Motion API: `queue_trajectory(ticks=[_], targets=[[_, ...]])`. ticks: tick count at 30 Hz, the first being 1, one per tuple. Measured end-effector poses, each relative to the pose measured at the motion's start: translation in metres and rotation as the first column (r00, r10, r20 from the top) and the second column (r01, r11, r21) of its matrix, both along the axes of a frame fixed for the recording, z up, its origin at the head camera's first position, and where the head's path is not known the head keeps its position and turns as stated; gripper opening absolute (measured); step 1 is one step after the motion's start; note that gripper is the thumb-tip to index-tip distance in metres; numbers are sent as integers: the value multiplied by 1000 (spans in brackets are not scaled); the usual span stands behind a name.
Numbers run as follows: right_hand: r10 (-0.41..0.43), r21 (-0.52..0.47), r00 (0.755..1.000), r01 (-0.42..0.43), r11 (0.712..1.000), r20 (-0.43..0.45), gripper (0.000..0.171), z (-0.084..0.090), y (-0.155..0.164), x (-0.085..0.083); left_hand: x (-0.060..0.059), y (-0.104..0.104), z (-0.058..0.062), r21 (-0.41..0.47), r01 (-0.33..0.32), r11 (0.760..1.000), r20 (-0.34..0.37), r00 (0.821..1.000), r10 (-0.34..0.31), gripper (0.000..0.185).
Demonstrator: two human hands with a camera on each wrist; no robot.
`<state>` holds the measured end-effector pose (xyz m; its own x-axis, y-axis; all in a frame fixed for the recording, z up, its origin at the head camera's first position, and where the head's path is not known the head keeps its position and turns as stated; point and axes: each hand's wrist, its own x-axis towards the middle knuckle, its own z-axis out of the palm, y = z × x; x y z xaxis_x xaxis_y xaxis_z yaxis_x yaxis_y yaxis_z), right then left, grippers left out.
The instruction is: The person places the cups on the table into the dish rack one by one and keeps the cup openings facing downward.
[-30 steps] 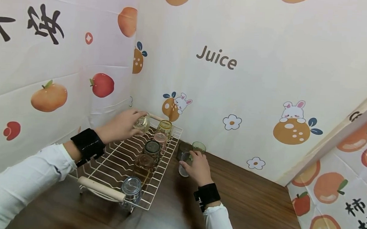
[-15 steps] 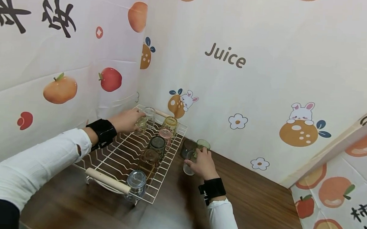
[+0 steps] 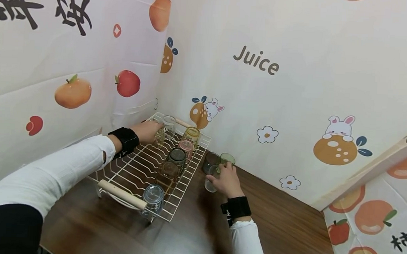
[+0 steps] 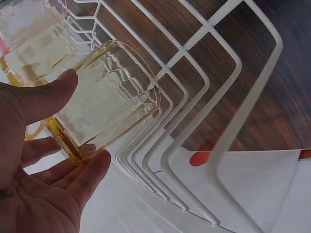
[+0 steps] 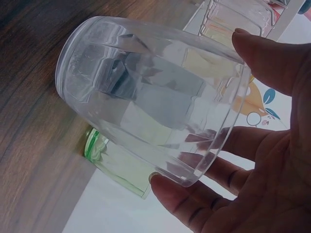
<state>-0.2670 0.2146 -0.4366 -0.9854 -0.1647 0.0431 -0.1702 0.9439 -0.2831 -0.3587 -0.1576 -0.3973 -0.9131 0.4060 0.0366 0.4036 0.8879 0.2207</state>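
- The white wire rack (image 3: 131, 173) sits on the brown wooden table (image 3: 281, 219), tucked into the corner, with a row of tinted glasses lined up along its right side.
- Left hand (image 3: 148, 132) is at the rack's far end, thumb and fingers wrapped round a yellow glass (image 4: 104, 109) that's tilted just over the wires.
- Right hand (image 3: 226, 180) grips a clear glass (image 5: 146, 97) just right of the rack, near the tabletop, with a green glass (image 3: 227, 159) close behind it.
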Motion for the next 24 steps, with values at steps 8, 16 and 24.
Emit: queue_trajectory(ticks=[8,16,24], targets=[[21,3,1000,-21,1000,-15,77,-1,2,1,-5,7,2,-18,-20,1000,-25,999,20,58],[5,-16,1000,-5,1000,-3,78,1,4,0,-5,7,2,-23,-30,999,-48,998,28,61],[8,-12,1000,-8,1000,7,78,0,3,-1,-4,6,-2,-14,-36,999,-71,997,35,64]])
